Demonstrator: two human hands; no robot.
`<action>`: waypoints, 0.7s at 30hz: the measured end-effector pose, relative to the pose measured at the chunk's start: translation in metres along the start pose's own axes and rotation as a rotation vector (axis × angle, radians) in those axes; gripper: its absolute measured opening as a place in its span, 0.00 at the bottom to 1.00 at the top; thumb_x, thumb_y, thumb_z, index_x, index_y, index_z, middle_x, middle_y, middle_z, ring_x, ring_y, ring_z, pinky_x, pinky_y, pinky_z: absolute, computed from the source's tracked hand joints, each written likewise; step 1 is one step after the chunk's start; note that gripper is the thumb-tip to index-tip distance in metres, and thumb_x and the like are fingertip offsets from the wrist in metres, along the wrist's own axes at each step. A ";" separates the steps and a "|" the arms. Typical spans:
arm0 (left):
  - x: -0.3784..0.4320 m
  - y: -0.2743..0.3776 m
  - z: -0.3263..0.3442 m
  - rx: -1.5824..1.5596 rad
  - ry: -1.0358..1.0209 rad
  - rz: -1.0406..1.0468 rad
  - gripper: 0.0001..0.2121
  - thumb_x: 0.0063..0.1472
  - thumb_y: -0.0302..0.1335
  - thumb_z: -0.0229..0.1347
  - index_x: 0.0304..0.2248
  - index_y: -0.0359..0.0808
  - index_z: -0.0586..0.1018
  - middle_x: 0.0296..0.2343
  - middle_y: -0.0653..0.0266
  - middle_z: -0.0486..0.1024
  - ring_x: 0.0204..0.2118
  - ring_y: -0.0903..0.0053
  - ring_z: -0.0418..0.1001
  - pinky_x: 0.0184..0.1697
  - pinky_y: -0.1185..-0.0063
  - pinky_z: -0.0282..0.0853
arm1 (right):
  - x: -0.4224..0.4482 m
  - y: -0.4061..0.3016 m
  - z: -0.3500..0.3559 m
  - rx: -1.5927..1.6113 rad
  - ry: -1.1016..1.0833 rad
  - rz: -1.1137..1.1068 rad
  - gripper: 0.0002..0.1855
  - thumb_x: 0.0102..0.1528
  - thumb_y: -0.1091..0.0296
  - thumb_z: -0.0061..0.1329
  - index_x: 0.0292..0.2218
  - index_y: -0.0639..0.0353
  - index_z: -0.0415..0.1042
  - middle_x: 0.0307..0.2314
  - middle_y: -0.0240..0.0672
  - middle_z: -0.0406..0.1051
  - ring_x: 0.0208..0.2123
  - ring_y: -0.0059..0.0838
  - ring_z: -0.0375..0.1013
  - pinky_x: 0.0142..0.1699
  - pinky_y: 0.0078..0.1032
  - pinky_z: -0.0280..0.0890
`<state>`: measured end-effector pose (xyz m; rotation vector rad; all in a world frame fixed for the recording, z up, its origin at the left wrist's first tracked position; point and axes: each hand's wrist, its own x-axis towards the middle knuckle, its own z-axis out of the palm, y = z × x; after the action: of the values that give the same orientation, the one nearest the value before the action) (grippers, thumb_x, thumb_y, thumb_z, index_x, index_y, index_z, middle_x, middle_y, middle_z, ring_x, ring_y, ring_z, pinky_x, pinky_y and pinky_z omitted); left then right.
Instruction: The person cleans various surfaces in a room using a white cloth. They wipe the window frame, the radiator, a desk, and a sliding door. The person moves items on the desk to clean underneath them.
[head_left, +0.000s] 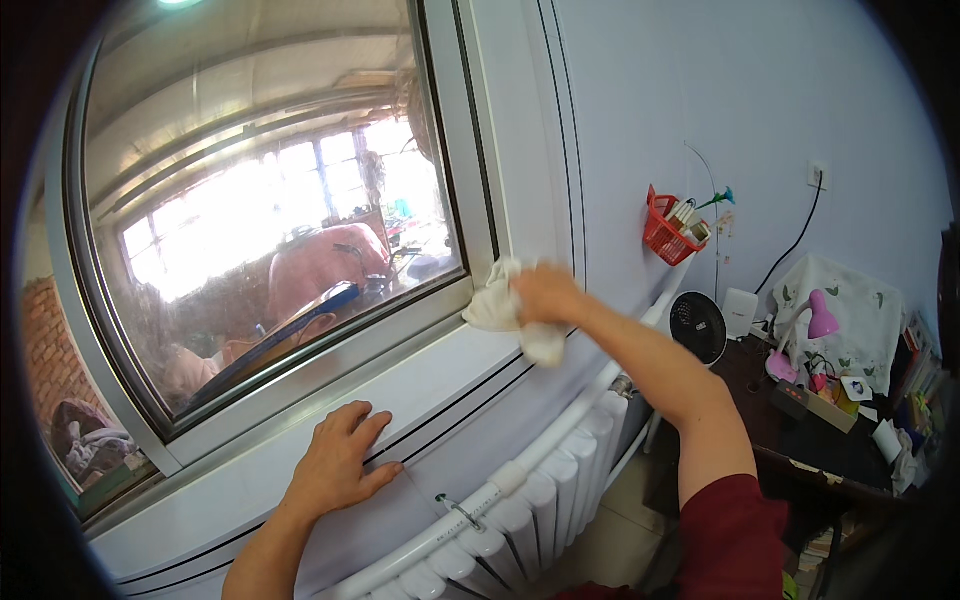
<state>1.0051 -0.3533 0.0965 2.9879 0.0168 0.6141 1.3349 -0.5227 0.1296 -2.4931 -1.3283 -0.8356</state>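
Note:
My right hand (551, 295), slightly blurred, grips a white cloth (495, 300). The cloth lies against the lower right corner of the window frame, where the sill meets the side casing, and one end of it hangs over the sill's edge. My left hand (341, 457) rests on the edge of the white window sill (420, 375), fingers apart and holding nothing. Above the sill is a sliding window pane (247, 247) in a metal frame, with smudges on the glass.
Below the sill run a white pipe (450, 525) and a white radiator (540, 495). A red plastic basket (667, 232) hangs on the wall. To the right, a dark desk (810, 442) bears a black fan (697, 326), a pink desk lamp (823, 315) and various small items.

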 end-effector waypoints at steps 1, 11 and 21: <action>0.000 -0.001 0.000 0.002 0.004 0.003 0.27 0.46 0.39 0.60 0.46 0.37 0.69 0.45 0.49 0.63 0.48 0.58 0.61 0.51 0.67 0.57 | -0.011 -0.005 0.008 -0.017 -0.015 -0.054 0.20 0.36 0.64 0.52 0.35 0.59 0.72 0.28 0.42 0.72 0.35 0.38 0.71 0.40 0.31 0.67; -0.003 0.007 -0.002 0.071 0.003 -0.027 0.29 0.44 0.38 0.61 0.46 0.38 0.69 0.45 0.49 0.62 0.49 0.58 0.60 0.51 0.68 0.56 | 0.025 0.071 -0.197 0.375 0.581 -0.004 0.24 0.38 0.60 0.53 0.39 0.58 0.71 0.30 0.39 0.74 0.32 0.30 0.73 0.41 0.26 0.66; 0.013 0.011 0.000 0.013 -0.026 -0.103 0.28 0.43 0.37 0.62 0.46 0.40 0.71 0.46 0.52 0.64 0.48 0.58 0.62 0.51 0.68 0.57 | 0.149 0.057 -0.136 -0.728 0.758 -0.281 0.10 0.44 0.64 0.46 0.26 0.58 0.75 0.24 0.40 0.73 0.33 0.38 0.70 0.34 0.34 0.66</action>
<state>1.0173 -0.3643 0.1029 2.9849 0.1723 0.5652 1.3935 -0.5079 0.3303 -1.9683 -1.2078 -2.3715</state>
